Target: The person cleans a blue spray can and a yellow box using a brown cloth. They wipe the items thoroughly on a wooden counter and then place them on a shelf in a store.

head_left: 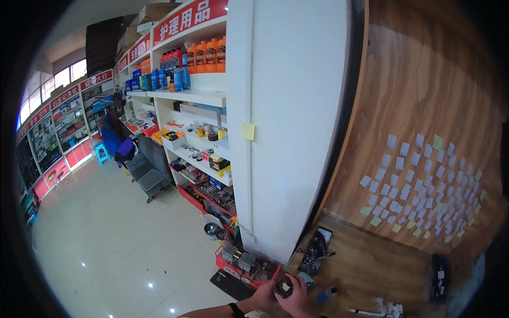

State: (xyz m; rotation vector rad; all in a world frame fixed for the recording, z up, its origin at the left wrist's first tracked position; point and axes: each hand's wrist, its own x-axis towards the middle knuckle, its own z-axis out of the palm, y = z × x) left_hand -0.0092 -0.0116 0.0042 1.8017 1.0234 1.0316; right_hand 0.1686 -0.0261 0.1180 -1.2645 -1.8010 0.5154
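Note:
Both my hands meet low in the picture, at the front edge of a wooden counter (366, 265). My left hand (263, 298), with a dark band on its wrist, and my right hand (295, 298) together grip a small dark round object (283, 286) with a pale centre. What the object is cannot be told at this size. A red tray (225, 264) of metal parts lies just left of my hands, and a black tray (316, 247) of dark parts just above them.
A white shelf unit (204, 98) carries orange and blue bottles and small boxes. A wooden wall (424, 106) bears several paper notes. A grey cart (150, 179) and a blue stool (102, 153) stand on the glossy floor (116, 238). A small bottle (326, 293) lies on the counter.

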